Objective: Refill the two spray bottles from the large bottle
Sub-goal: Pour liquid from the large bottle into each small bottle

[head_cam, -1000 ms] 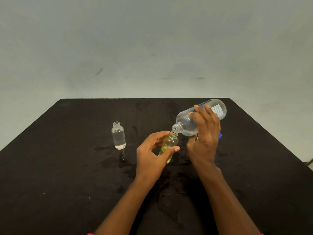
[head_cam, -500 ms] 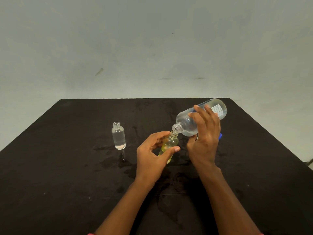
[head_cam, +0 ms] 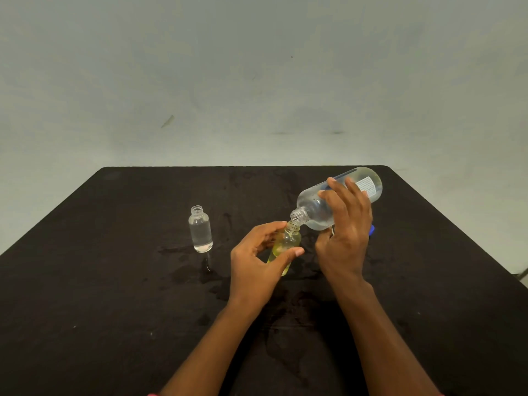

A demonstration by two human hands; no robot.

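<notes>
My right hand (head_cam: 344,238) grips the large clear bottle (head_cam: 314,205), tipped with its open neck down to the left over a small bottle's mouth. That small bottle (head_cam: 287,241), holding yellowish liquid, is held between the thumb and fingers of my left hand (head_cam: 257,264) and leans slightly. A second small clear bottle (head_cam: 200,230) stands upright and uncapped to the left, nearly full of clear liquid, apart from both hands.
Everything sits on a black table (head_cam: 114,310) with wet patches (head_cam: 194,270) around the bottles. A blue cap (head_cam: 371,230) peeks out behind my right hand. A pale wall rises behind the table's far edge.
</notes>
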